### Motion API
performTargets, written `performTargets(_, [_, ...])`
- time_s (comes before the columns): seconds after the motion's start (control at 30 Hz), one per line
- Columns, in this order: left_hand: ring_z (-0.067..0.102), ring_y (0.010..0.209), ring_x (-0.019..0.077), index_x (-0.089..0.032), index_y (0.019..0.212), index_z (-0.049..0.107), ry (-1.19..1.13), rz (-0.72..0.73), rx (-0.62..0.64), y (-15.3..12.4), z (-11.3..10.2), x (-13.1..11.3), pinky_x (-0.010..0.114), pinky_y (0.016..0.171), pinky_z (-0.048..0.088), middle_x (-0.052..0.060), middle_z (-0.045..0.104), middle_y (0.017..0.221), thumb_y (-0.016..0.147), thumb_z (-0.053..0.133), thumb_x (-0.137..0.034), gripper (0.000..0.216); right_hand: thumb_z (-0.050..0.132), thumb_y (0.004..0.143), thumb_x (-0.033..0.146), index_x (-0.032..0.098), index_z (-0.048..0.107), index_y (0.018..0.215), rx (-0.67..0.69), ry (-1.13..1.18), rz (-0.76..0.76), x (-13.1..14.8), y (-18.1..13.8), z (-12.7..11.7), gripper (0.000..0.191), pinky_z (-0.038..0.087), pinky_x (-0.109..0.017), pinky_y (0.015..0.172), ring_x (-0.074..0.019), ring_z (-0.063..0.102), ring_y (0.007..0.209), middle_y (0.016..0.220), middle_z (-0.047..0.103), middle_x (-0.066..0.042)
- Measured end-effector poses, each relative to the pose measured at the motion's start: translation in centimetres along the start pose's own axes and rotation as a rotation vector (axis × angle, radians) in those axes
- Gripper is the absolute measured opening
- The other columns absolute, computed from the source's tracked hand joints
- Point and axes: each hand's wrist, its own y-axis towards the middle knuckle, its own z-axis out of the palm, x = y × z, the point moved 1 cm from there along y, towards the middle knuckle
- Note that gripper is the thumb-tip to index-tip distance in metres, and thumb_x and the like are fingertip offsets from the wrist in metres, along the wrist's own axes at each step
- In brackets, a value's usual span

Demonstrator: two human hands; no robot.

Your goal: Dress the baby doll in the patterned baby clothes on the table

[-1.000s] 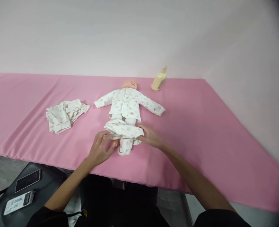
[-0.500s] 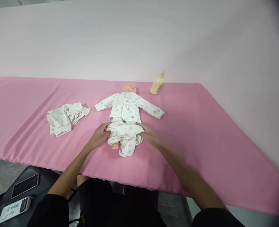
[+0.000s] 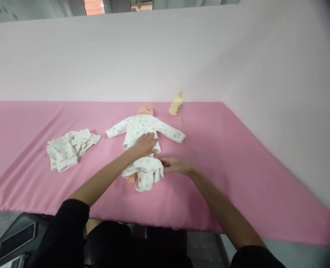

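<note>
A baby doll lies on its back, dressed in a white printed baby shirt with its sleeves spread wide. Matching baby pants are bunched around its lower legs, and one bare foot shows at the left. My left hand is over the lower front of the shirt with its fingers curled in at the cloth; its fingertips are partly hidden. At the right side of the pants, my right hand is closed on the waistband edge.
A cream pump bottle stands near the back edge of the pink-covered table. To the left lies a crumpled white garment. A phone rests on a black chair at the lower left. A pale wall rises behind.
My left hand has left the left side of the pants and moved up and right onto the shirt's lower front. My right hand stays at the pants' right side. The view has tilted up.
</note>
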Motion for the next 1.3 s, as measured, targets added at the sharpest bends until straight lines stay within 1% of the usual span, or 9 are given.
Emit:
performTargets(0.23, [0.063, 0.093, 0.0285, -0.005, 0.103, 0.064, 0.148, 0.106, 0.104, 2.0, 1.3, -1.9, 0.038, 0.076, 0.043, 0.018, 0.065, 0.1, 0.089, 0.044, -0.003, 0.024, 0.072, 0.073, 0.024, 0.02, 0.057, 0.086, -0.005, -0.019, 0.04, -0.5, 0.1, -0.2, 0.02, 0.049, -0.032, 0.076, -0.0168, 0.062, 0.082, 0.086, 0.065, 0.0])
performTargets(0.4, [0.063, 0.09, 0.0287, -0.004, 0.106, 0.06, 0.111, 0.083, 0.037, 1.8, 1.1, -1.6, 0.039, 0.074, 0.044, 0.017, 0.065, 0.1, 0.089, 0.039, -0.004, 0.027, 0.075, 0.073, 0.034, 0.02, 0.058, 0.095, -0.043, -0.127, 0.006, -1.0, 0.0, 0.3, 0.031, 0.044, -0.028, 0.066, -0.0153, 0.057, 0.076, 0.086, 0.064, -0.001])
performTargets(0.5, [0.062, 0.09, 0.0283, -0.006, 0.104, 0.059, 0.036, 0.06, 0.034, 1.6, 0.5, -1.4, 0.04, 0.076, 0.044, 0.017, 0.064, 0.101, 0.092, 0.038, -0.013, 0.025, 0.066, 0.078, 0.034, 0.021, 0.055, 0.083, -0.194, -0.246, -0.049, -1.3, 0.5, 0.4, 0.017, 0.039, -0.027, 0.058, -0.0139, 0.052, 0.067, 0.077, 0.06, 0.002])
performTargets(0.63, [0.06, 0.088, 0.0261, -0.013, 0.097, 0.057, -0.11, 0.032, 0.042, 1.4, -0.9, -0.9, 0.038, 0.076, 0.043, 0.013, 0.064, 0.099, 0.092, 0.039, -0.02, 0.02, 0.05, 0.083, 0.023, 0.022, 0.051, 0.081, -0.463, -0.464, -0.232, -1.2, 1.5, 0.4, 0.002, 0.036, -0.027, 0.059, -0.0141, 0.049, 0.065, 0.075, 0.057, 0.002])
performTargets(0.73, [0.058, 0.081, 0.0233, -0.018, 0.086, 0.051, -0.225, 0.004, 0.041, 1.2, -2.0, -0.4, 0.036, 0.069, 0.042, 0.009, 0.063, 0.09, 0.09, 0.039, -0.021, 0.013, 0.041, 0.086, 0.02, 0.023, 0.048, 0.079, -0.672, -0.617, -0.286, -1.5, 2.4, 0.6, 0.011, 0.031, -0.027, 0.058, -0.0144, 0.045, 0.062, 0.073, 0.056, 0.001])
performTargets(0.87, [0.052, 0.07, 0.0198, -0.021, 0.076, 0.039, -0.379, -0.034, 0.042, 0.9, -2.7, 0.5, 0.034, 0.06, 0.037, 0.004, 0.057, 0.079, 0.089, 0.039, -0.023, 0.014, 0.039, 0.087, 0.021, 0.024, 0.044, 0.076, -0.804, -0.539, -0.266, -2.4, 3.3, 0.8, 0.013, 0.029, -0.028, 0.056, -0.0151, 0.044, 0.059, 0.068, 0.054, 0.001])
performTargets(1.0, [0.047, 0.063, 0.0177, -0.022, 0.073, 0.031, -0.495, -0.052, 0.05, 0.6, -2.5, 1.1, 0.032, 0.056, 0.033, 0.001, 0.052, 0.072, 0.087, 0.04, -0.022, 0.016, 0.04, 0.086, 0.021, 0.023, 0.05, 0.08, -0.744, -0.388, -0.261, -2.4, 2.9, 0.6, 0.011, 0.036, -0.028, 0.058, -0.0157, 0.052, 0.062, 0.069, 0.058, 0.002])
performTargets(1.2, [0.048, 0.061, 0.0178, -0.022, 0.075, 0.036, -0.534, -0.064, 0.043, 0.8, -2.4, 1.1, 0.032, 0.054, 0.032, 0.002, 0.054, 0.072, 0.086, 0.04, -0.023, 0.012, 0.047, 0.091, 0.032, 0.023, 0.066, 0.101, -0.766, -0.298, -0.362, 0.6, 0.6, 0.6, 0.023, 0.045, -0.033, 0.084, -0.0187, 0.06, 0.095, 0.104, 0.066, -0.005])
performTargets(1.3, [0.049, 0.061, 0.0182, -0.022, 0.077, 0.041, -0.463, -0.082, 0.031, 1.3, -2.4, 0.9, 0.032, 0.054, 0.031, 0.003, 0.056, 0.072, 0.086, 0.039, -0.022, 0.009, 0.047, 0.093, 0.038, 0.023, 0.068, 0.101, -0.656, -0.313, -0.357, 1.8, 0.7, 0.7, 0.027, 0.046, -0.033, 0.08, -0.0176, 0.058, 0.09, 0.105, 0.064, -0.005])
